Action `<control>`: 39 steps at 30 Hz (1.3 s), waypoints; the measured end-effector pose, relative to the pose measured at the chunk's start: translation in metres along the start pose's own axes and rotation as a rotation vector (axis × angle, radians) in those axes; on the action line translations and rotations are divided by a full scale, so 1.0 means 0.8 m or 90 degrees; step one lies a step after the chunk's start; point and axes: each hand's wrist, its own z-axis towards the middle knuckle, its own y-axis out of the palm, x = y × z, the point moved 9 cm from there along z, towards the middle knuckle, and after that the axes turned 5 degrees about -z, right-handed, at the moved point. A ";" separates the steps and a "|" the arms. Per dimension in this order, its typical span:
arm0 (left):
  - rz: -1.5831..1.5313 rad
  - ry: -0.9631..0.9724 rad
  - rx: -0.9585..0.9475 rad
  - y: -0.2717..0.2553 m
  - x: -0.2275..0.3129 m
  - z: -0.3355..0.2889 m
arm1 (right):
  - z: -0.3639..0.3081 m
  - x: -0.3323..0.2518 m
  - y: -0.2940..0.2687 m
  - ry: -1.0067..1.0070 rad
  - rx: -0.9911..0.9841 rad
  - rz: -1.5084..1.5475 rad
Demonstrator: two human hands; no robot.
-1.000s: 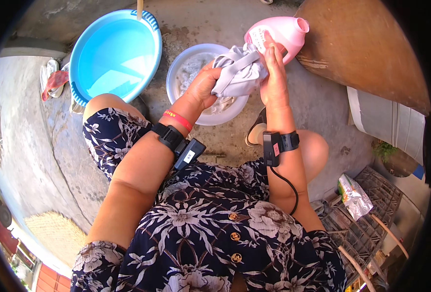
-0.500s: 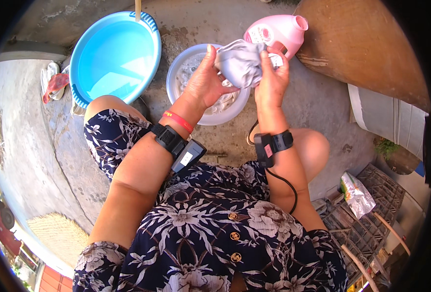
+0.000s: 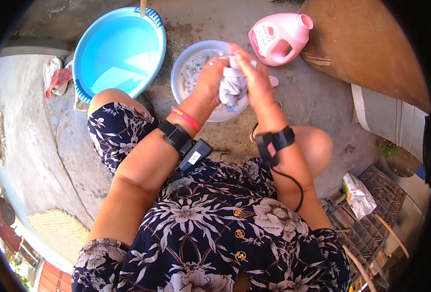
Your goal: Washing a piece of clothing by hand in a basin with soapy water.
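Holding a bunched grey cloth (image 3: 232,88) between left hand (image 3: 212,78) and right hand (image 3: 254,78), palms turned inward and pressed close on it, right over a white basin (image 3: 218,116) with pale laundry (image 3: 192,73) inside. Working on a grey concrete floor (image 3: 60,141), with a crack at left and dark stains between basin and blue tub (image 3: 162,44). Flanked at left by that water-filled tub, at right by a pink bottle (image 3: 269,36) and a small pink round piece (image 3: 274,81) just beside the basin. Bounded at upper right by the curved edge of a brown board (image 3: 366,53), at lower right by a rack (image 3: 390,187) bearing a silver bag (image 3: 359,197), at lower left by a straw mat (image 3: 57,231). Having only a narrow strip of floor between tub and basin, a wider stretch beyond the left knee (image 3: 112,100), and moderate room between bottle and right knee (image 3: 315,146).
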 end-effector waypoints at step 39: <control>-0.010 -0.048 0.048 -0.002 0.006 -0.015 | -0.027 0.016 0.009 0.063 0.026 0.069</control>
